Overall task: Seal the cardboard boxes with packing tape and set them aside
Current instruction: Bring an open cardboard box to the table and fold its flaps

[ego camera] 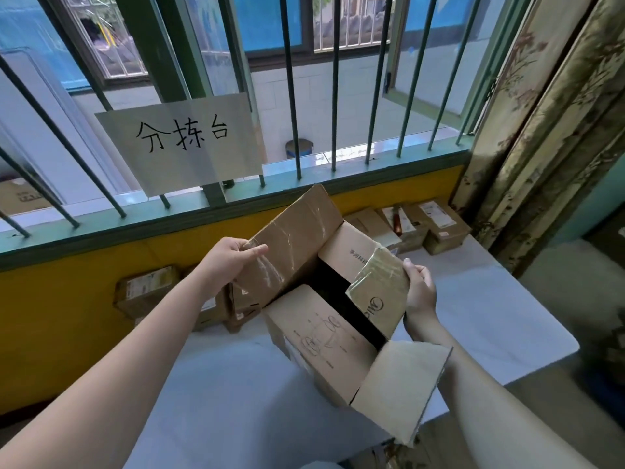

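Observation:
An open brown cardboard box [324,343] stands on the white table [216,394], its dark inside showing. My left hand [230,257] grips the edge of the large far-left flap, which stands up and carries old clear tape. My right hand [419,289] holds the right-hand flap by its outer edge, tilted inward over the opening. The near flap lies folded over the opening, and another flap hangs out toward me at the lower right. A tape dispenser with a red handle [396,221] lies on the boxes at the back right.
Small sealed boxes [439,226] are stacked at the table's back right, and more [145,292] sit against the yellow wall at the left. A barred window with a paper sign [182,143] rises behind. A patterned curtain [548,130] hangs to the right.

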The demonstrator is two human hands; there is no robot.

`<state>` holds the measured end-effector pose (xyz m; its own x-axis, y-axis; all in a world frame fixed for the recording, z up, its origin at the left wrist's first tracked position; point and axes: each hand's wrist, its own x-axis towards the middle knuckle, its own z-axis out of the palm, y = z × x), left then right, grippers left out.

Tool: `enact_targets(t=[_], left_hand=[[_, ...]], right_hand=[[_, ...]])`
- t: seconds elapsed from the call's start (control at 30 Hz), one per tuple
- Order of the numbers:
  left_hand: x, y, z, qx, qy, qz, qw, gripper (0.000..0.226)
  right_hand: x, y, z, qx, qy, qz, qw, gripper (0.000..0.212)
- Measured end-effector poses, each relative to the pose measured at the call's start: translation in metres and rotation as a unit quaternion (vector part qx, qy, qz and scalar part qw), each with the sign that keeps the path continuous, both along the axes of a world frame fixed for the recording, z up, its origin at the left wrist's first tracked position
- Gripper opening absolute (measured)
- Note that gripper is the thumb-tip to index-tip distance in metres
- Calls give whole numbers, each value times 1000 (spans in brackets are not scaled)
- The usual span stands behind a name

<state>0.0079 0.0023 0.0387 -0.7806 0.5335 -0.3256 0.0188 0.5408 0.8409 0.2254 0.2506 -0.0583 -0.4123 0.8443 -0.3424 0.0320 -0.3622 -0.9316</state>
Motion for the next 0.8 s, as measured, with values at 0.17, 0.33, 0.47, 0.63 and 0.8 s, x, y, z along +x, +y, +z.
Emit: enact_targets(t=[0.17, 0.33, 0.47, 0.63, 0.8], left_hand=[[20, 21, 6, 40, -9, -17, 999, 30], [40, 52, 16, 72, -29, -67, 995, 30], [70, 77, 25, 83, -25, -135, 987, 29], [109, 108, 25, 99, -24, -194, 976, 31], [167, 153, 30, 97, -6, -281, 955, 34]], right_hand=[[23, 24, 17, 1, 12, -35, 999, 24], [66, 36, 44, 30, -1, -82, 996, 26], [117, 39, 55, 40, -8, -157, 987, 22], [184, 33, 66, 68, -47, -238, 968, 32], [265, 25, 76, 62, -53, -317, 945, 19]])
